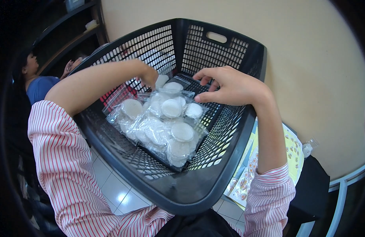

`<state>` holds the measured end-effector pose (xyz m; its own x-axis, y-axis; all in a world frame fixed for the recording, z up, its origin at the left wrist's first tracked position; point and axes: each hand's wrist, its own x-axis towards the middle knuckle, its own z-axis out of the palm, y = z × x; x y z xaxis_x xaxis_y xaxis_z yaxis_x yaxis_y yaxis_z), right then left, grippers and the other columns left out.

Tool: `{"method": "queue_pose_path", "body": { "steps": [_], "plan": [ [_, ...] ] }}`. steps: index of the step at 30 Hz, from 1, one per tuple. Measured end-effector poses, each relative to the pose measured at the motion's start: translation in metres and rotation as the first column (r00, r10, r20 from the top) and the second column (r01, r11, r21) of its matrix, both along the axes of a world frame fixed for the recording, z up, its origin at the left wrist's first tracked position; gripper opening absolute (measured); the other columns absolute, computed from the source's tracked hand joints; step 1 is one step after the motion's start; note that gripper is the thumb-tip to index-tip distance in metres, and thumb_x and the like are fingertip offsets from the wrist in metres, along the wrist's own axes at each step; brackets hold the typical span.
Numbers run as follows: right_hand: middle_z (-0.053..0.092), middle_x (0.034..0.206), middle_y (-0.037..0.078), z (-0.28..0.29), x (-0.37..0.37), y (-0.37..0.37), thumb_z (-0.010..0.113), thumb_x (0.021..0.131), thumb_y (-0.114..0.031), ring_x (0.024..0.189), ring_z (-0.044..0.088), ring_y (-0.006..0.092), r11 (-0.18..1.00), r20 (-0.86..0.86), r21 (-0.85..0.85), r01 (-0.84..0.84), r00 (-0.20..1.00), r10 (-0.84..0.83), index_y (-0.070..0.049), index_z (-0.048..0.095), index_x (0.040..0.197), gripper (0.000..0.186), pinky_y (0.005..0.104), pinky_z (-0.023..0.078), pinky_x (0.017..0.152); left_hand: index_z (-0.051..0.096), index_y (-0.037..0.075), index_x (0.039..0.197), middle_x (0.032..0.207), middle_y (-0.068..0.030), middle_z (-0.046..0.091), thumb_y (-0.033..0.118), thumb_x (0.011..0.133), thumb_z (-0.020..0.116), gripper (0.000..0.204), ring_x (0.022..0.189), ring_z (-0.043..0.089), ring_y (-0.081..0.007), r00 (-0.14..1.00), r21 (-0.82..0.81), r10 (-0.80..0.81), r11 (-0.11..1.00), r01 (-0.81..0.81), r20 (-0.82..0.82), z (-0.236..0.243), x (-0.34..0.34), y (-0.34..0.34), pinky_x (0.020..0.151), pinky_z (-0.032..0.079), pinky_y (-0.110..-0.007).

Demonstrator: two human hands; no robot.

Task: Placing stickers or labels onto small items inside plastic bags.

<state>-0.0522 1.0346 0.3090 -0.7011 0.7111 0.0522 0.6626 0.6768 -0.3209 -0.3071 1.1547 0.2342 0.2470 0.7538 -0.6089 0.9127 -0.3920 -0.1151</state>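
Observation:
A large black perforated plastic basket (220,170) holds a heap of small clear zip bags (155,130) with round white disc-like items (181,131) inside. My left hand (148,75) reaches over the basket's left part, its fingers curled downward at the back of the heap; what they grip, if anything, is hidden. My right hand (218,85) hovers at the heap's right side, fingers apart and slightly bent, thumb near a bag, holding nothing.
A person in a blue top (42,89) is at the left beside dark shelves (60,31). A beige wall (309,59) stands behind the basket. A yellow printed sheet (289,152) lies at the right over a dark surface (309,189), above white floor tiles (115,189).

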Motion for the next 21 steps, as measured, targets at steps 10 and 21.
{"method": "queue_pose_path", "body": {
  "steps": [10, 21],
  "plan": [
    [0.058, 0.092, 0.016, -0.002, 0.0, 0.0, 0.065, 0.07, -0.036, 0.078, 0.06, 0.0211, 0.998, -0.224, 0.06, -0.017, 0.974, 0.03, 0.001, 0.052, 0.106, 0.053, 0.0296, 0.048, 0.066, 0.023, 0.007, 0.126, 0.129, -0.0171, 0.026, 0.039, 0.075, 0.056, 0.068, 0.118, 0.028, -0.0239, 0.626, -0.483, 0.631, 0.768, -0.42, 0.459, -0.096, 0.009, -0.065, 0.081, 0.041, -0.038],
    [0.057, 0.093, 0.017, -0.004, -0.004, 0.008, 0.064, 0.069, -0.033, 0.082, 0.057, 0.0229, 0.991, -0.249, 0.037, 0.131, 0.961, -0.118, 0.001, 0.051, 0.106, 0.051, 0.0302, 0.046, 0.07, 0.058, -0.001, 0.079, 0.07, -0.0043, 0.058, 0.013, 0.073, 0.062, 0.015, 0.058, 0.053, -0.0079, 0.207, 0.037, 0.101, 0.818, -0.573, 0.973, -0.051, 0.013, -0.02, 0.053, 0.043, -0.021]
  ]
}}
